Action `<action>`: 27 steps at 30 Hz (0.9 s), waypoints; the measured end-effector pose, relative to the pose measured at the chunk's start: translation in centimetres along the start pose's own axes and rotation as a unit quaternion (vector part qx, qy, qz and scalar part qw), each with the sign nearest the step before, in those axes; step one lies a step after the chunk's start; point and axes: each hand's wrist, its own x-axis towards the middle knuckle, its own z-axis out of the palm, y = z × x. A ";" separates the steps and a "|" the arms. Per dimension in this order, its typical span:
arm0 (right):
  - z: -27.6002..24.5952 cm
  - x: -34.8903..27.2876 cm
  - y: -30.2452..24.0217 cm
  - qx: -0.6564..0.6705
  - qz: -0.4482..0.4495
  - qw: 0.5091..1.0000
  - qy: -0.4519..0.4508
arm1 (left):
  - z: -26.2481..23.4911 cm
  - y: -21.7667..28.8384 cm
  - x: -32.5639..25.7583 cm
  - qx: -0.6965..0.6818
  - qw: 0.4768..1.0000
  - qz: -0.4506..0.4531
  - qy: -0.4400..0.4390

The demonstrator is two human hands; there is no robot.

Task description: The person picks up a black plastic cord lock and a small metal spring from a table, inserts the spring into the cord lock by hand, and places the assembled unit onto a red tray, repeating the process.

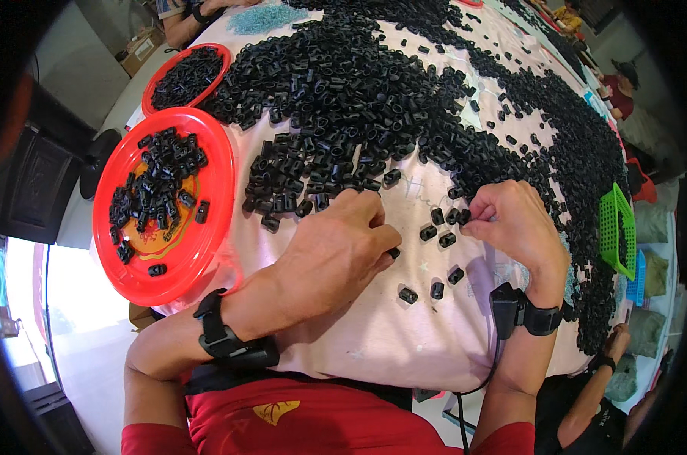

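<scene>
A huge heap of small black plastic tube-like parts (358, 83) covers a table under a pale pink cloth (374, 334). My left hand (336, 250) rests palm down on the cloth with fingers curled around a black part at its fingertips. My right hand (510, 220) pinches a black part (465, 216) between thumb and fingers. A few loose black parts (438, 236) lie between and below the two hands. Both wrists wear black bands.
A red round tray (207, 227) with several black parts sits at my left; a second red tray (169, 64) stands behind it. A green basket (615, 227) and a blue one (638, 277) sit at the right. Other people's arms show at the table's edges.
</scene>
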 end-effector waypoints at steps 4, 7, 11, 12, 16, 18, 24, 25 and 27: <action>0.1 0.3 -0.1 0.036 -0.003 0.999 0.007 | 0.0 -0.3 0.4 -0.022 1.000 0.012 0.018; 0.2 0.0 0.6 0.049 -0.026 0.998 0.019 | -0.4 -0.1 0.5 -0.080 0.995 0.000 0.054; -0.5 -0.2 -0.4 0.043 -0.044 0.997 0.039 | -1.8 0.4 1.2 -0.281 0.948 -0.151 -0.018; -0.3 -0.2 -0.7 0.042 -0.044 0.997 0.038 | -1.9 0.3 1.3 -0.333 0.922 -0.193 -0.038; 0.4 -0.3 -2.4 0.272 -0.065 0.960 0.035 | 0.7 -1.2 0.8 -0.464 0.874 -0.135 0.059; 0.5 -0.4 -3.1 0.319 -0.091 0.943 0.039 | 0.7 -1.4 0.7 -0.549 0.817 -0.177 0.024; 1.6 0.0 -3.6 0.369 -0.174 0.906 0.112 | -0.9 -1.4 1.1 -0.619 0.753 -0.221 -0.040; 1.8 0.2 -3.7 0.370 -0.177 0.906 0.110 | -0.8 -1.5 1.0 -0.618 0.753 -0.222 -0.036; 2.3 0.2 -4.1 0.407 -0.172 0.891 0.104 | -0.6 -1.5 1.0 -0.618 0.760 -0.198 -0.030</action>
